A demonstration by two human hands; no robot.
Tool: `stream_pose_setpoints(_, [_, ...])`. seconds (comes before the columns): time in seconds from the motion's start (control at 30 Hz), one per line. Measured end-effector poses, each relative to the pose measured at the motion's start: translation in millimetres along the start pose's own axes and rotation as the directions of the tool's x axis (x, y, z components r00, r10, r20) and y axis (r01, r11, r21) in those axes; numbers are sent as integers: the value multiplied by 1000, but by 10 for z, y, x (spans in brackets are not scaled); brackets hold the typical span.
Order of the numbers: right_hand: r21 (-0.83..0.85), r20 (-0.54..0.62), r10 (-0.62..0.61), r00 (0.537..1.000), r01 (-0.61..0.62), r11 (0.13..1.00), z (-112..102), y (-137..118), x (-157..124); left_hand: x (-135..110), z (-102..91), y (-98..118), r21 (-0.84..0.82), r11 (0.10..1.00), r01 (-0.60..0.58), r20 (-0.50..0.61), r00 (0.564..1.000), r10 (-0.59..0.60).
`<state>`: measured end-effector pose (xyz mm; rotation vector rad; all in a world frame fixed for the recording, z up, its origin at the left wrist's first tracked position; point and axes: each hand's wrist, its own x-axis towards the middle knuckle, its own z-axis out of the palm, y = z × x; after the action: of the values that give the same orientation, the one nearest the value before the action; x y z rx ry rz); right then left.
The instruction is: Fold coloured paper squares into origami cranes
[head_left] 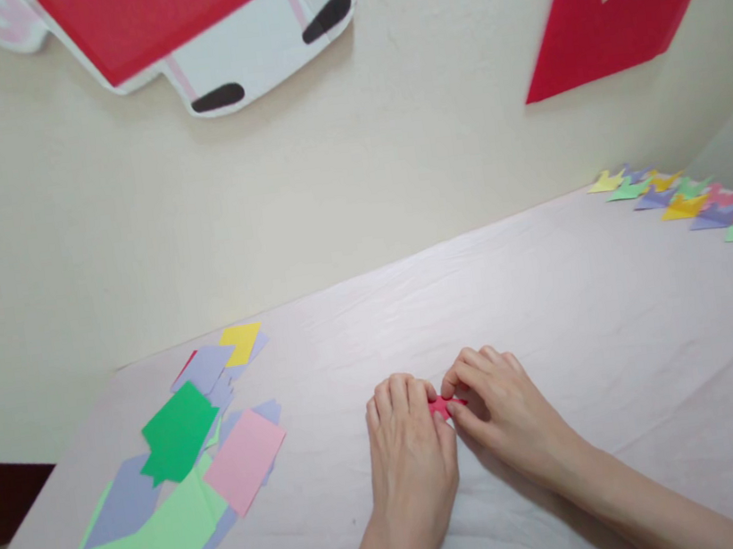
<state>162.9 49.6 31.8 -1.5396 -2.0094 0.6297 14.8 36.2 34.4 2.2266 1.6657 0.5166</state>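
Observation:
A small red piece of folded paper [439,406] is held between my two hands just above the pale cloth [344,511], near the middle front. My left hand [409,431] lies over its left part, with the thumb and index finger closed on it and hiding much of its shape. From the right, my right hand [501,396] pinches the other side between thumb and index finger, its remaining fingers curled. A thin red point shows past the right fingertips.
Loose coloured paper lies at the left, including a green sheet [181,432], a pink square [247,461] and a light green sheet [170,525]. Rows of folded paper crowns [685,207] stand at the far right. A wall [355,186] with red decorations borders the table's back.

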Motion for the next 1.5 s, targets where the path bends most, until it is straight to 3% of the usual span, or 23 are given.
stream_pose_setpoints(0.7, [51, 7, 30, 1000, -30, 998, -33, -22, 4, -3, 12, -11, 8, 1000, -14, -47, 999, 15])
stream_pose_setpoints(1.03, [32, -1, -7, 1000, 7, 999, -65, -37, -16, 37, -19, 79, -35, 998, 58, -69, 996, -60])
stream_pose_setpoints(1.33, [-14, 18, -39, 999, 40, 999, -90, -6, -24, 3, -47, -11, -121, 988, 92, -60, 993, -100])
stream_pose_setpoints(1.5, [3, 26, -114, 993, 114, 994, -139, -5, -62, -48, -101, -100, -219, 976, -15, -74, 997, -1])
